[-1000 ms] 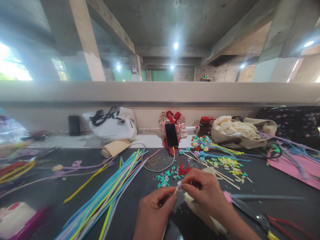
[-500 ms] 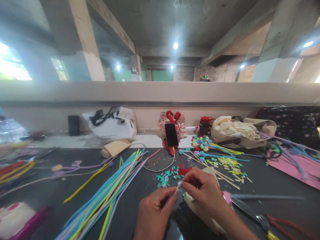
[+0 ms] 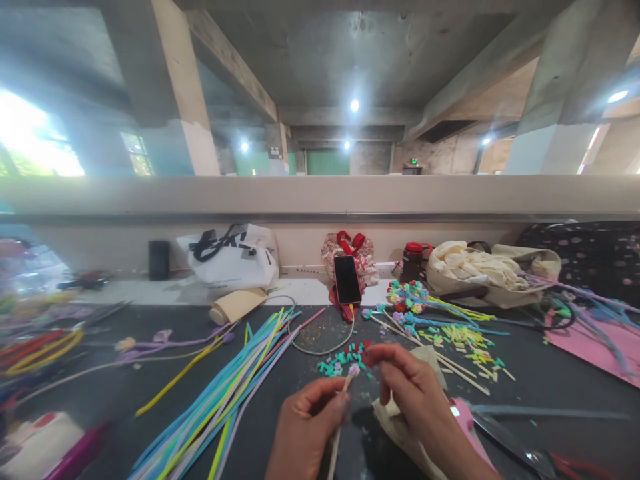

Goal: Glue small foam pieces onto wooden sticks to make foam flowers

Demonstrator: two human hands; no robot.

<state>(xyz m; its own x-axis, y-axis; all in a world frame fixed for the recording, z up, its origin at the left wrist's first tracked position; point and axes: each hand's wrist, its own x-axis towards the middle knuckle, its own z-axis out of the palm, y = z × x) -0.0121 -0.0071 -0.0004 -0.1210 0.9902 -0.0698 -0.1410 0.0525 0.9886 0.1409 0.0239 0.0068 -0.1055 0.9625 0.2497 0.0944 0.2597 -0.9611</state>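
My left hand (image 3: pixel 313 420) pinches a thin pale stick (image 3: pixel 335 452) between thumb and fingers, its upper end tilted away from me. Lilac bits (image 3: pixel 354 370) cluster at the stick's tip. Just right of the tip, my right hand (image 3: pixel 413 393) hovers with thumb and index finger apart, its fingertips over the edge of a pile of small cut pieces. In that pile lie teal pieces (image 3: pixel 330 365) and red pieces (image 3: pixel 367 347), the red ones partly hidden by my fingers. Under my right wrist is a cream cloth (image 3: pixel 387 417).
Long coloured fuzzy stems (image 3: pixel 225 393) lie left of my hands. Yellow-green cut pieces (image 3: pixel 465 340), loose sticks (image 3: pixel 457 373) and bead-tipped stems (image 3: pixel 407 293) lie right. Scissors (image 3: pixel 505 437) rest near my right forearm. A phone (image 3: pixel 347 280) leans upright at the back, its cable (image 3: pixel 320 353) looping forward.
My right hand has let go of the lilac bits at the stick's tip and moved slightly right, its fingers opening. The stick is now more visible below my left hand. The view has tilted up slightly.
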